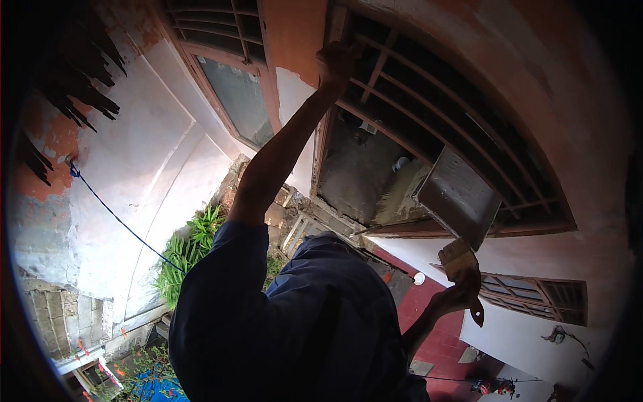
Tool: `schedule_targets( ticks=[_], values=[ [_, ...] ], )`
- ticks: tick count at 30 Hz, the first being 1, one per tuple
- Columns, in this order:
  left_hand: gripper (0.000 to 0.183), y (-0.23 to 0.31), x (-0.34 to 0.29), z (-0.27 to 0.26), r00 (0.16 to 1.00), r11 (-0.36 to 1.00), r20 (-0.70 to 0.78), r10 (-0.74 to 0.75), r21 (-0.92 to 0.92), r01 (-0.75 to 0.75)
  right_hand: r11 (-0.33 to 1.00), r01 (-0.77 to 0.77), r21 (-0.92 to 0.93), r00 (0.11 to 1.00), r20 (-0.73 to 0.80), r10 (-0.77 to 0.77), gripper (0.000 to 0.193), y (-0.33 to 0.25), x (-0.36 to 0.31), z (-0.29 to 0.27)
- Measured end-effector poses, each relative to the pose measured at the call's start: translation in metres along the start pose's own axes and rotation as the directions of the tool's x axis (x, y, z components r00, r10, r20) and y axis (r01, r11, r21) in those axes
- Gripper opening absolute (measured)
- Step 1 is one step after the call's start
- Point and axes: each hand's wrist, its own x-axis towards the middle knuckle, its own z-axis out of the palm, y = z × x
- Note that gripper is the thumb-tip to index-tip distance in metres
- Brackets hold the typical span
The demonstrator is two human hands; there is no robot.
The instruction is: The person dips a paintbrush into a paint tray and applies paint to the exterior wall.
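My left arm reaches up to the barred window, where my left hand is closed on the brown wooden window frame, beside an orange-painted strip of wall. Lower right, my right hand grips a paintbrush with its bristles up; the handle end with a hole sticks out below the fist. Just above the bristles is a dark rectangular panel with a pale rim, at the window's lower edge. Whether it is a tray or a pane I cannot tell.
Curved window bars span the upper right. Left stands a peeling white wall with a blue cord running down toward me. Green plants grow at its foot. Far below lie red floor tiles and a second window.
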Motion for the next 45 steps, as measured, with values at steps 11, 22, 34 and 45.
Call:
schedule_targets(
  ticks=[11, 22, 34, 45],
  values=[
    [0.038, 0.000, 0.056, 0.013, 0.657, 0.018, 0.525, -0.541, -0.774, 0.633, 0.998, 0.034, -0.051, 0.998, 0.049, -0.031, 0.021, 0.004, -0.001, -0.001],
    [0.075, 0.028, 0.088, 0.039, 0.722, -0.069, 0.551, -0.419, -0.812, 0.579, 0.983, -0.150, 0.102, 0.988, -0.022, 0.153, 0.024, 0.010, -0.007, -0.005],
    [0.066, 0.040, 0.080, 0.043, 0.664, -0.115, 0.602, -0.443, -0.773, 0.624, 0.990, -0.133, 0.041, 0.990, 0.055, 0.131, 0.026, 0.004, -0.007, -0.004],
    [0.069, 0.068, 0.063, 0.044, 0.603, -0.086, 0.630, -0.489, -0.722, 0.686, 0.990, -0.122, 0.070, 0.992, 0.051, 0.119, 0.026, 0.012, -0.012, -0.006]
  ],
)
